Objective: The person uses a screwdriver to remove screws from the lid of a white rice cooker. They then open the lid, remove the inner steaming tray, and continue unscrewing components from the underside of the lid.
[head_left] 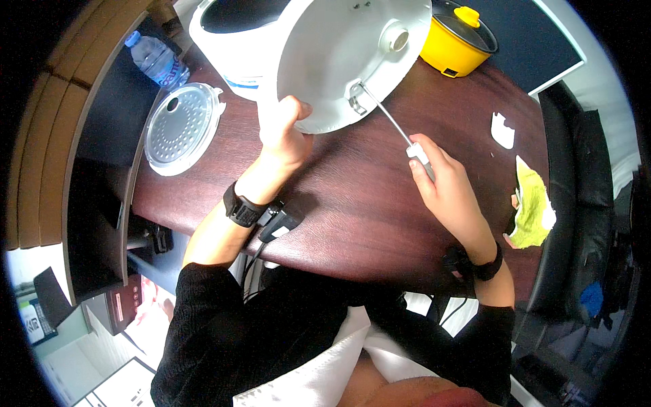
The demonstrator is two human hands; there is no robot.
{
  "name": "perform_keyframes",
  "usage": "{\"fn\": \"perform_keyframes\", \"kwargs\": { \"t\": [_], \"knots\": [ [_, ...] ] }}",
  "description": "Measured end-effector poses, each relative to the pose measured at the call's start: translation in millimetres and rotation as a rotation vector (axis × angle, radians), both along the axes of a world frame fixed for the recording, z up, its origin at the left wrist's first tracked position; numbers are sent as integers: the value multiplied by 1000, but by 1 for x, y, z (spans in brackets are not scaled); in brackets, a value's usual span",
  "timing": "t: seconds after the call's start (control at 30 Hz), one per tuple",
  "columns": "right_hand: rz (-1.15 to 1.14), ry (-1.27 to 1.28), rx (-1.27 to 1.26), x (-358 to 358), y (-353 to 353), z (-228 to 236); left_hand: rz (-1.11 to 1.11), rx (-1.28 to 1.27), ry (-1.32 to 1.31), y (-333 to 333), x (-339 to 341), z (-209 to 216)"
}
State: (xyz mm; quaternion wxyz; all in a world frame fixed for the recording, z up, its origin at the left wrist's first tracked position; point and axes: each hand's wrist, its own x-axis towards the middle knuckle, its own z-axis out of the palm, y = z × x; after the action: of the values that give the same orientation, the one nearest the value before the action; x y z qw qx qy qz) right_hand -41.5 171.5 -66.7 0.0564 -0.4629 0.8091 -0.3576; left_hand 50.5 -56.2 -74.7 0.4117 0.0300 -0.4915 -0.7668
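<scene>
Screwdriver (400, 132) first: we grip its pale handle in our right hand (444, 180), fingers wrapped tight around it, and the thin metal shaft runs up and left until its tip meets a small metal bracket (357, 97) on the white appliance lid (352, 57). That lid is held tilted above the dark wooden table (366, 210), with its inner face turned toward us. Our left hand (281, 132) clamps the lid's lower rim, thumb on the inner face and the fingers curled behind, where we cannot see them. Both wrists wear black bands.

To the right on the table lie a yellow-green cloth (532, 207) and, a little further, a small white scrap (502, 129). To the left rests a round perforated metal plate (182, 127). Beyond the lid stands the white cooker body (230, 41), partly hidden by the lid. A yellow pot with a glass lid (458, 41) sits at the far right, and a clear water bottle (157, 60) lies at the far left.
</scene>
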Motion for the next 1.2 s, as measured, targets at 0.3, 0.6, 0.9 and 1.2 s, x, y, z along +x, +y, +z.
{"fn": "perform_keyframes", "kwargs": {
  "t": [0.3,0.6,0.9,1.2],
  "knots": [
    [21,-784,-101,-5,0,14,46,29,12,11,12,26],
    [142,-842,46,-10,-7,9,-16,-63,-93,-6,16,18],
    [79,-398,47,-7,-12,-2,-11,-25,-86,-4,17,21],
    [-79,187,93,-10,-6,12,-32,19,-179,-8,17,17]
  ]
}}
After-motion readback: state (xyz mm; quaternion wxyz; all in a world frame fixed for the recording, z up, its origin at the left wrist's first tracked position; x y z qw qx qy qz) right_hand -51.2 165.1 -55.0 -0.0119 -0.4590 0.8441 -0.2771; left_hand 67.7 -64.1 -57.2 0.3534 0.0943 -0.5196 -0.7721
